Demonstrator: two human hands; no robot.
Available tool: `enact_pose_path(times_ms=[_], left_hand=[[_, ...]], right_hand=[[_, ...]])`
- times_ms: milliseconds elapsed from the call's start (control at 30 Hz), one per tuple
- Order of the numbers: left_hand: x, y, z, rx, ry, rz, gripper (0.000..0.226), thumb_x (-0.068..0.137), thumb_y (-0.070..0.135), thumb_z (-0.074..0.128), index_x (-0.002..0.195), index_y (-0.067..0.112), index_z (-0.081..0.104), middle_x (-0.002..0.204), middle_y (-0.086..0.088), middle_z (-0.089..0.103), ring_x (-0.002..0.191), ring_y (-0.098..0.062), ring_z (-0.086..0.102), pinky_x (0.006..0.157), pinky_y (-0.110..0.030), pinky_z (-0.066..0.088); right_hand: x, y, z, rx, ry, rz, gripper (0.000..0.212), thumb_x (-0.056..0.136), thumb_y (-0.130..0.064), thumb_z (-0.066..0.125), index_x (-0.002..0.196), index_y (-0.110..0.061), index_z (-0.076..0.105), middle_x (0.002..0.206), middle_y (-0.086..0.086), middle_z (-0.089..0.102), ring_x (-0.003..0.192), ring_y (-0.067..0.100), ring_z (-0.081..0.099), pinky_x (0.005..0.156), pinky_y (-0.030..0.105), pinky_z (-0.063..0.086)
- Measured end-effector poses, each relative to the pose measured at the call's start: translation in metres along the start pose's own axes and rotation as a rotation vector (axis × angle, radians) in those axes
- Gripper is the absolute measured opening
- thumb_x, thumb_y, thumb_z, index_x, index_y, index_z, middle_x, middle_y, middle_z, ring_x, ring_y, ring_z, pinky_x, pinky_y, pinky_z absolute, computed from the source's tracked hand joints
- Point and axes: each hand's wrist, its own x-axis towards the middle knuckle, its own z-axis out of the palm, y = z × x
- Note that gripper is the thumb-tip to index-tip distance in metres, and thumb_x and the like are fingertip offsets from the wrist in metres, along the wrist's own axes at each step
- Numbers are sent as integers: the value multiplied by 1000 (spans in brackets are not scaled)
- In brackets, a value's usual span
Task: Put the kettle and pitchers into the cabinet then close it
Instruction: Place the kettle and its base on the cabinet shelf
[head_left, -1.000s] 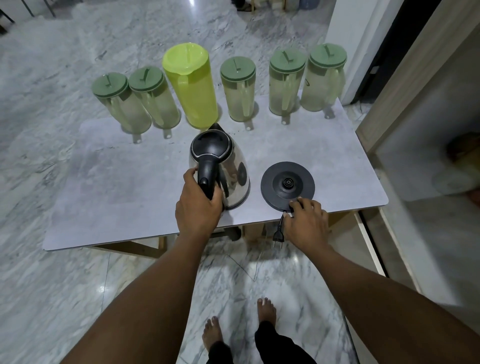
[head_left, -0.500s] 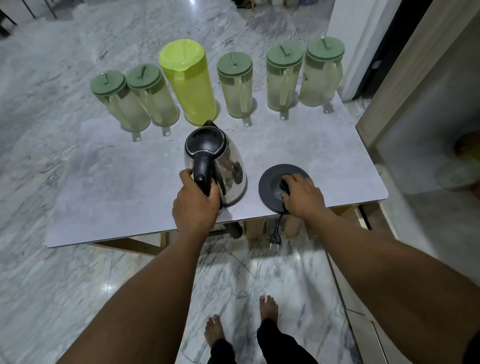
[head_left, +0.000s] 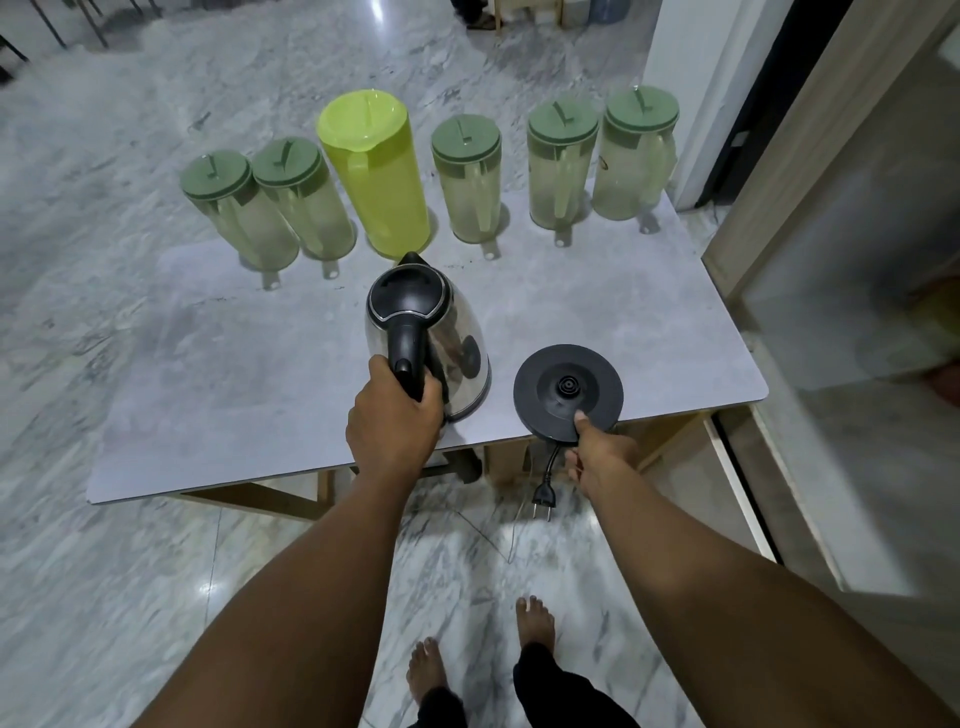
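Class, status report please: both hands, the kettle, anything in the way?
Left hand grips shiny steel kettle by black handle. Right hand pinches round black kettle base at table edge. Black plug dangles below.

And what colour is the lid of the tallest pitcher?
Lime green; the lid shows best in the head view.

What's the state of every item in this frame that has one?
Kettle: lid shut, off its base, handle gripped by left hand.
Base: at the table edge, rim pinched by right hand.
Plug: unplugged, dangling below table.
Pitchers: all six upright, lidded.
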Motion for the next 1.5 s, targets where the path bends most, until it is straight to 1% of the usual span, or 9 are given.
enact_pose_path(times_ms=[133,200,300,500,667,767,867,1133,1500], left_hand=[[-2,-8,-6,2,-9,36,31,89,43,58,97,15,47,78,-4,59,70,-29,54,63,-36,41],[-4,-9,-12,-11,-10,61,29,89,43,57,93,17,46,75,-3,58,69,-29,53,63,-35,40],[-3,-5,-22,-45,-7,102,30,89,46,56,95,17,48,77,-3,60,72,-31,55,66,-37,44],[-2,8,-50,-129,-81,211,36,87,52,54,97,18,53,90,-11,66,81,-34,58,74,-41,50],[-25,28,-84,-184,-176,472,40,87,52,56,103,16,56,93,-12,65,88,-38,60,74,-41,48],[-51,48,-107,-238,-230,667,35,87,50,58,99,17,55,85,-6,59,83,-35,57,70,-38,44],[-92,68,-127,-297,-276,867,31,87,49,59,93,19,54,74,1,54,75,-30,54,66,-35,42],[-218,146,-185,-532,-451,1311,31,85,48,63,91,17,64,77,-3,65,75,-31,61,68,-37,49],[-404,261,-252,-845,-581,1408,36,83,54,53,87,20,63,72,0,62,69,-22,60,66,-37,53]], right_hand=[[-5,8,-3,53,-75,-27,57,83,-39,75,121,-2,57,104,16,72,61,19,64,42,27,47],[-16,1,-14,120,-118,-37,45,89,-31,69,120,-4,53,112,12,65,80,24,66,62,37,61],[-29,-16,-37,196,-123,-86,37,94,-15,61,127,-3,49,117,16,62,96,31,66,87,48,59],[-84,-42,-92,300,18,-256,34,93,-8,60,126,-1,52,109,23,66,78,33,68,74,50,61],[-150,-29,-154,366,197,-374,34,91,-11,63,121,-1,52,87,17,62,64,31,63,50,36,53],[-191,-2,-198,438,253,-422,27,92,-15,63,115,-7,53,93,17,64,67,29,63,44,32,53],[-237,32,-256,474,348,-461,28,92,-19,65,115,-8,56,106,19,67,75,31,66,47,33,54],[-397,109,-422,498,659,-575,18,92,-16,64,103,-3,64,90,18,69,67,29,64,52,32,50],[-530,115,-581,761,1006,-685,19,88,-16,56,105,-8,55,77,10,54,60,21,53,40,22,41]])
